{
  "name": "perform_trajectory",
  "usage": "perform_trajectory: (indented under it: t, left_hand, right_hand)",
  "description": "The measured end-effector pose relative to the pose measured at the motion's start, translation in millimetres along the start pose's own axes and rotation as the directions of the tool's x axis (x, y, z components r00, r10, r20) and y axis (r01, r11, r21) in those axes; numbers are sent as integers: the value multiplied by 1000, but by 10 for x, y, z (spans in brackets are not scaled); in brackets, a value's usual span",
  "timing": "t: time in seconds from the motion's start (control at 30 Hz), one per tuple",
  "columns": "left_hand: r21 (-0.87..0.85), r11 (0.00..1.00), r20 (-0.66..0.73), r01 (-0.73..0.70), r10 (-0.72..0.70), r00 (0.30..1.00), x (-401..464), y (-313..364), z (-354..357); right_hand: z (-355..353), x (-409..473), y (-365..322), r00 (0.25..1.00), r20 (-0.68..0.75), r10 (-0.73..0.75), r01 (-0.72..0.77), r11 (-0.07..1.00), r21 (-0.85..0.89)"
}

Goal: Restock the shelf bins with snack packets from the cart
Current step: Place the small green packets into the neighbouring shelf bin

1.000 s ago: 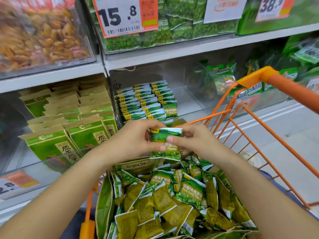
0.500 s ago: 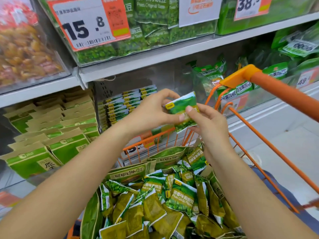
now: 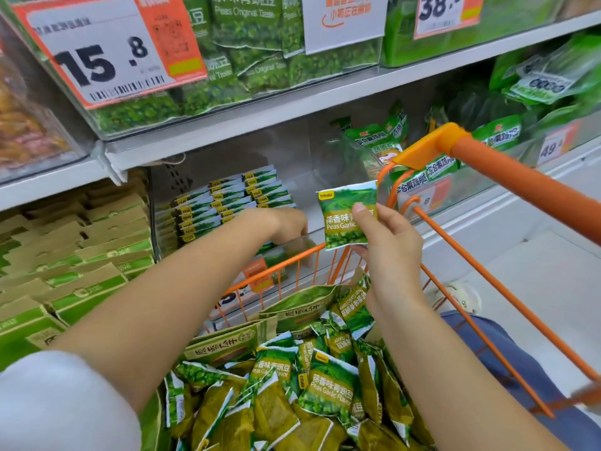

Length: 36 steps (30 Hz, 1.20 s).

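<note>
My right hand (image 3: pixel 388 245) pinches a small green garlic pea packet (image 3: pixel 344 216) upright above the far rim of the orange cart (image 3: pixel 481 275). My left hand (image 3: pixel 286 222) reaches into the clear shelf bin (image 3: pixel 292 164), just right of the rows of matching packets (image 3: pixel 227 203). Its fingers point down behind the bin's front wall and are blurred. Something green shows under them, and I cannot tell whether they hold it. A heap of the same packets (image 3: pixel 328 385) fills the cart below my arms.
Green and brown cartons (image 3: pixel 81 255) fill the bin to the left. Green bags (image 3: pixel 374 141) sit in the bin to the right, behind the cart handle (image 3: pixel 527 183). A 15.8 price tag (image 3: pixel 107 53) hangs on the upper shelf's pea bin.
Both hands rose from the cart with the packet. My left hand then let go and reached forward into the shelf bin; my right hand keeps the packet.
</note>
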<state>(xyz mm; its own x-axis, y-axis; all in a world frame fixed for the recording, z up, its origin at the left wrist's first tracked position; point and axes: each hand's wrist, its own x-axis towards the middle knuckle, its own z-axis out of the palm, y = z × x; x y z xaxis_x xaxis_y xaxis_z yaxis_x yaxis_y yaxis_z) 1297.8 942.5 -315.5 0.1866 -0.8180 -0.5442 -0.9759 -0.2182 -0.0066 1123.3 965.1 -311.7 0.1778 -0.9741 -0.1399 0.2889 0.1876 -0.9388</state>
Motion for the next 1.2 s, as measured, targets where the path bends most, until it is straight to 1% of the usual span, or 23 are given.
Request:
perform_trajectory:
  t: [0.1,0.17,0.2,0.23,0.3,0.37,0.47,0.57,0.67,0.7,0.77,0.8,0.83,0.87,0.9,0.93,0.97,1.0,1.03,1.07,1.1,1.17,1.2]
  left_hand:
    - [-60,998,-63,-16,12,998,37,-58,11]
    - [-131,991,-182,-11,-13,983,92,-155,36]
    - [-132,991,-251,-9,-25,968,98,-190,50]
    - [-117,993,-304,-23,-14,953,80,-206,61]
    - [-57,998,-342,-21,1,940,58,-217,86]
    - [13,1000,-386,13,-7,922,63,-223,103]
    - [43,991,-499,124,-86,863,73,-291,86]
    - [26,978,-539,205,-159,827,102,-368,60]
    - [-10,975,-508,222,-197,839,122,-411,66]
    - [-64,975,-492,211,-214,844,111,-432,68]
    - [-309,946,-487,95,-244,838,6,-454,29]
    - [-476,879,-508,-20,-256,823,-79,-433,-11]
    - [-618,771,-525,-156,-257,811,-191,-387,-56]
    - [-713,645,-518,-275,-220,826,-333,-314,-110]
    - [-774,525,-486,-354,-134,864,-491,-224,-156]
    - [-802,455,-442,-388,-14,897,-636,-145,-187]
    - [-805,445,-394,-393,96,914,-754,-77,-196]
    - [-783,488,-348,-385,169,922,-833,-30,-189]
    - [-752,536,-325,-383,204,924,-867,-10,-174]
    - [-727,569,-333,-385,198,922,-854,-25,-158]
    - [-731,559,-373,-393,155,915,-828,-60,-158]
    - [-791,467,-470,-395,-52,881,-719,-183,-184]
    - [-802,451,-513,-392,-184,838,-635,-262,-194]
  right_hand:
    - [26,-8,-4,999,17,-28,28,999,-40]
    - [20,-23,-10,999,30,-44,45,998,-48]
    - [14,-28,-10,998,32,-47,48,998,-48]
    - [9,-34,-10,998,33,-48,49,998,-49]
    - [9,-41,-7,998,35,-46,48,997,-58]
    - [12,-38,-2,998,36,-42,45,997,-62]
    - [14,-41,5,999,38,-28,30,998,-58]
    - [9,-47,0,999,31,-13,14,998,-58]
    - [10,-51,5,999,41,-7,10,997,-74]
    - [11,-57,6,999,54,-4,8,997,-82]
    - [12,-62,13,997,83,4,4,995,-99]
    - [10,-63,14,995,98,5,5,994,-108]
    - [3,-67,14,993,114,3,11,993,-114]
    - [5,-74,11,991,132,-2,18,993,-120]
    - [11,-86,7,989,149,-5,24,992,-125]
    - [17,-99,-1,987,161,-6,27,992,-127]
    - [18,-100,7,985,173,-7,32,990,-139]
    - [25,-115,9,983,182,-4,33,988,-153]
    - [33,-123,20,981,192,-4,37,985,-169]
    - [40,-122,39,980,198,-10,54,974,-218]
    - [43,-122,63,978,208,-30,98,940,-326]
    - [32,-135,130,957,276,-93,244,774,-584]
    - [24,-151,154,937,322,-136,329,657,-678]
